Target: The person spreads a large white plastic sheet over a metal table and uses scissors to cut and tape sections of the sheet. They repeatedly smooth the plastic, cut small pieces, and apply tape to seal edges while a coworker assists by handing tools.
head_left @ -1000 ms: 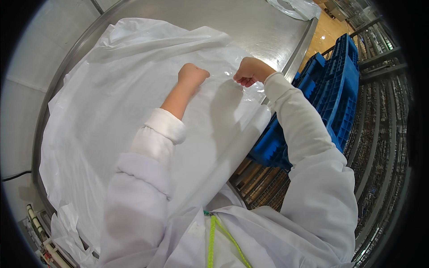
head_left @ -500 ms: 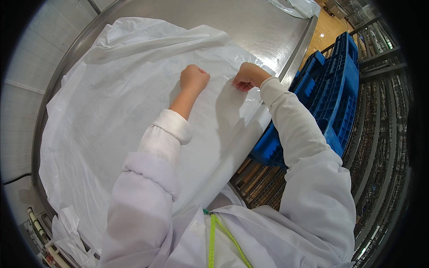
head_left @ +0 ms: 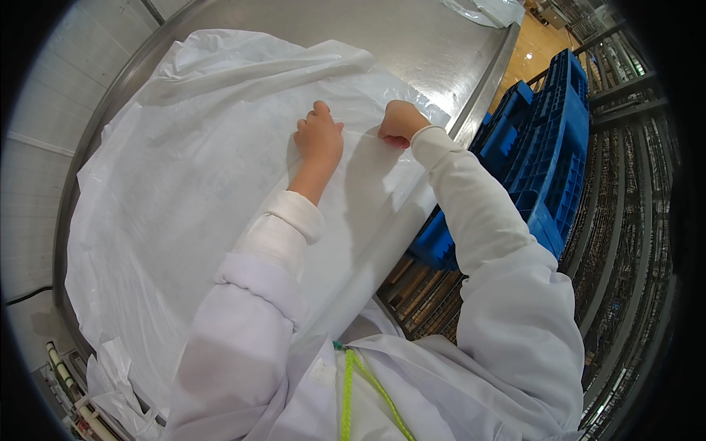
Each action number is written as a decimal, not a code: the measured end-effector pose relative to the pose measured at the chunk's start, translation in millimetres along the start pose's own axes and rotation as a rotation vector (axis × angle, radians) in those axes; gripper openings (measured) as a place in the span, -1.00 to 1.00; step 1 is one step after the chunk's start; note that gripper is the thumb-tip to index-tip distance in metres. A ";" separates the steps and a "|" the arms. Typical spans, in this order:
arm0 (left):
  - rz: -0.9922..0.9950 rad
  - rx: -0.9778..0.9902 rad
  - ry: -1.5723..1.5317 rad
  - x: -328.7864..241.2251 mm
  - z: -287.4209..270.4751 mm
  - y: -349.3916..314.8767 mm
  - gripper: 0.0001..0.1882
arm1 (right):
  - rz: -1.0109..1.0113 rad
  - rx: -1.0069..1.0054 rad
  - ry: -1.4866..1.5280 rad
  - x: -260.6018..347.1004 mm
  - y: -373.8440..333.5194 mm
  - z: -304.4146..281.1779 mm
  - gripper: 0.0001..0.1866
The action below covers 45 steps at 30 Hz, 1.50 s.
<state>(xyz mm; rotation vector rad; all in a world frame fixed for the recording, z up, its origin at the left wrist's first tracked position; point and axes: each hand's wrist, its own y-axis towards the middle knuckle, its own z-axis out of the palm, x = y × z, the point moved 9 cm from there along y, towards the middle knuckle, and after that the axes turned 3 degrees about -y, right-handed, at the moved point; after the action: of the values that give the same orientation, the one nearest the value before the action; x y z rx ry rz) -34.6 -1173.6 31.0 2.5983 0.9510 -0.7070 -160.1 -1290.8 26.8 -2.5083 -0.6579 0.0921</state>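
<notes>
A large white plastic sheet [head_left: 191, 191] lies spread over a steel table [head_left: 441, 44], hanging past the table's right edge. My left hand [head_left: 318, 136] rests on the sheet near its far right part, fingers curled and pinching the film. My right hand [head_left: 399, 121] is a fist closed on the same stretch of sheet, close beside the left, near the table's right rim. A taut crease runs between the two hands. Both my arms are in white sleeves.
Blue plastic pallets [head_left: 537, 147] stand on edge to the right of the table, over a slatted metal floor grating [head_left: 632, 220]. Another crumpled clear plastic bag [head_left: 485, 11] lies at the table's far corner. A wall [head_left: 44, 110] runs along the left.
Both hands have stayed clenched on the sheet and moved slightly closer together; the left hand turned, its fingers now pointing away, and the film between them has pulled tighter.
</notes>
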 end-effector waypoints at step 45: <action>-0.505 0.000 0.504 480.7 -369.6 -656.8 -0.83 | -1.440 -0.134 0.002 495.0 -559.2 382.0 -0.54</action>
<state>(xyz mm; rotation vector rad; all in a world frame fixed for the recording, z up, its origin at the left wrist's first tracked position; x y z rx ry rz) -23.4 -279.8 21.6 2.5991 1.7902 -0.1354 -43.7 -460.1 25.5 -1.5741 -2.2700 -0.4780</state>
